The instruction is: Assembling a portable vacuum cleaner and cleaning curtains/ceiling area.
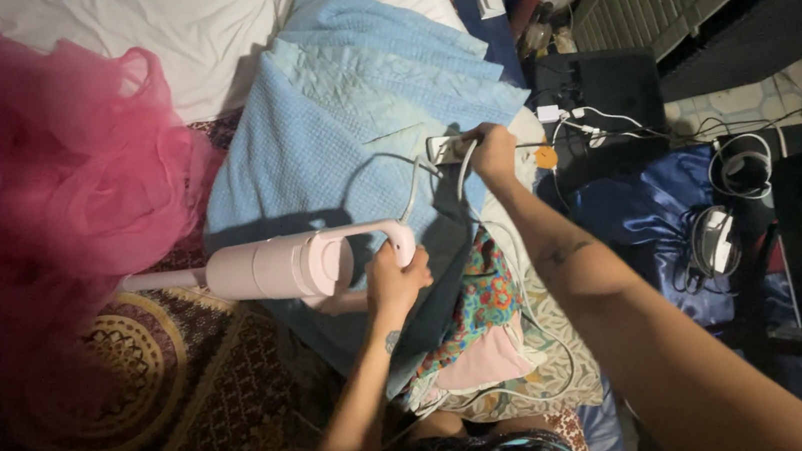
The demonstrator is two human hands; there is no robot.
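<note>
Left hand (395, 282) closed around the looped handle of a pale pink handheld vacuum (280, 267), fingers wrapped fully over the grip; the body of the vacuum lies level, its narrow tube pointing away to the person's left, across the edge of a light blue blanket (348, 111). Right hand (491, 150) reaches forward with the arm extended, fingers pinched on a white cable (414, 186) right at a white power strip (446, 149) that rests on the far edge of the blanket; whether a plug is held cannot be made out. Cable loops back from the strip toward the vacuum handle. Pink tulle (32, 167) heaped to the left, over a patterned dark rug (169, 393). White pillow (187, 28) beyond the blanket. Floral cloth (485, 301) between the two forearms. Shiny blue fabric (646, 208) and white headphones (720, 239) lie to the right, well apart from both hands.
</note>
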